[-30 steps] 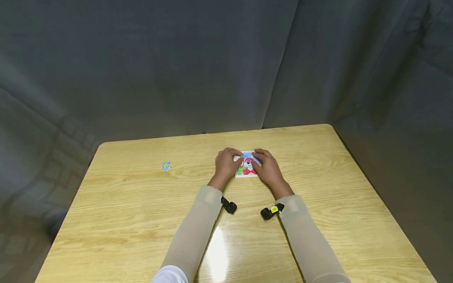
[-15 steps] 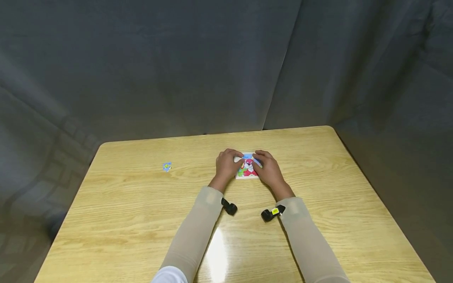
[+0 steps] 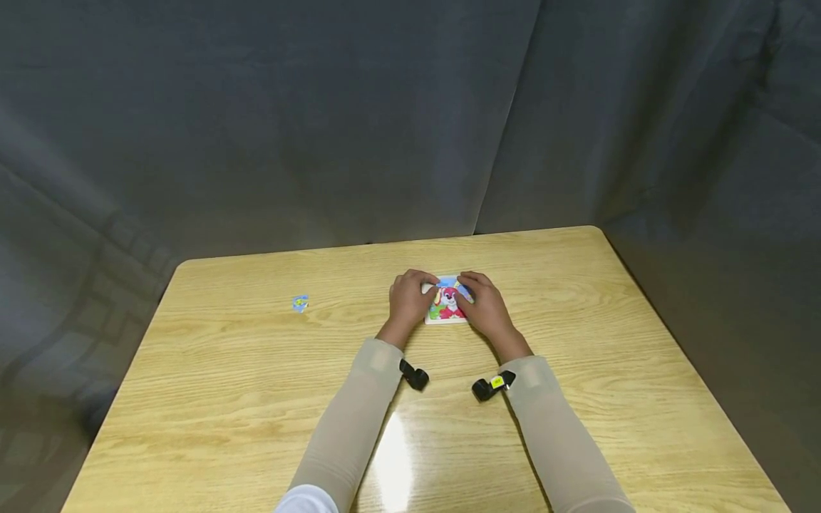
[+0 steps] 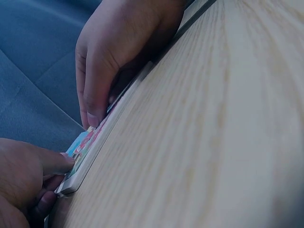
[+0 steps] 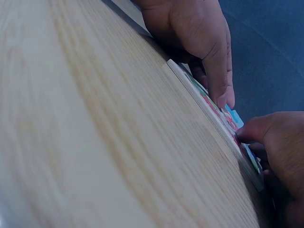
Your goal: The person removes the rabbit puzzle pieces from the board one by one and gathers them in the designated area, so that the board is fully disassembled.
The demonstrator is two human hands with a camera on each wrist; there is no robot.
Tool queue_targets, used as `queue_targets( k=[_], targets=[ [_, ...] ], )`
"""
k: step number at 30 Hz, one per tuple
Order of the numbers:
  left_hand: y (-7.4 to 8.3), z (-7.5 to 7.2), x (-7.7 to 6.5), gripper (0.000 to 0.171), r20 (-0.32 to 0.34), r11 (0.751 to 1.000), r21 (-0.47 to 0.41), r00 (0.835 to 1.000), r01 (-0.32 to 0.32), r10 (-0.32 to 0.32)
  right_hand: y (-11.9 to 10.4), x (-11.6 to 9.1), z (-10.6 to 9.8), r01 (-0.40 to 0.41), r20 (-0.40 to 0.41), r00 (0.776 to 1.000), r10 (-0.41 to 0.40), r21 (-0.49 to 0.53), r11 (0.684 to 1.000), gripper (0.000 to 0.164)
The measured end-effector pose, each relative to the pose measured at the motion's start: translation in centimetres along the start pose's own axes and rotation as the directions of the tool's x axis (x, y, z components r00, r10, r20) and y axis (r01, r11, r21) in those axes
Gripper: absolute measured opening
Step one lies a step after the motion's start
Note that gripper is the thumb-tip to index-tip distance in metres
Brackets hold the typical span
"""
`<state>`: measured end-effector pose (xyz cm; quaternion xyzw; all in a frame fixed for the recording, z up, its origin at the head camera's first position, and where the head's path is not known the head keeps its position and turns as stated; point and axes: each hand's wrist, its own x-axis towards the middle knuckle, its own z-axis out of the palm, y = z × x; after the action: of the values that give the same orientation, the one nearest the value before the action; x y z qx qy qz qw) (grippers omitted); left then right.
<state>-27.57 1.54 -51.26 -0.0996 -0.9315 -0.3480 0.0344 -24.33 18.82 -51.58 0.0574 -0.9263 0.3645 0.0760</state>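
Note:
A small square picture puzzle in a pale frame lies toward the back of the table, showing a pink and white cartoon dog. My left hand grips its left side, thumb on the picture and fingers curled at the edge, as the left wrist view shows with that hand at lower left. From the right, my right hand holds the opposite side. In the right wrist view the right thumb presses on the picture, while the fingers at the edge are partly hidden. Both hands cover the puzzle's upper corners.
One loose blue and yellow puzzle piece lies on the wooden table, well left of the hands. Dark grey curtains hang behind and beside the table. Each sleeve carries a small black wrist camera.
Both hands keep their places at the puzzle, with hardly any finger movement. The whole view shifts slightly; the loose piece stays where it was.

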Motion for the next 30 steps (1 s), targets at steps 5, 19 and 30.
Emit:
queue_targets(
  k=[5,19,30],
  targets=[
    [-0.08,-0.22,-0.05,0.012,-0.003,1.0,-0.001,1.0,0.003,-0.003,-0.21,0.11,0.06,-0.009,0.005,1.0,0.009,-0.001,1.0,0.044],
    [-0.03,-0.74,0.17,0.012,-0.03,1.0,0.002,1.0,0.002,-0.002,-0.75,0.58,-0.3,0.021,0.018,1.0,-0.021,-0.004,1.0,0.043],
    [-0.86,-0.35,-0.09,0.012,-0.024,0.981,-0.194,1.0,-0.01,0.005,0.15,0.11,-0.2,-0.01,0.016,1.0,0.01,0.004,1.0,0.043]
  ],
)
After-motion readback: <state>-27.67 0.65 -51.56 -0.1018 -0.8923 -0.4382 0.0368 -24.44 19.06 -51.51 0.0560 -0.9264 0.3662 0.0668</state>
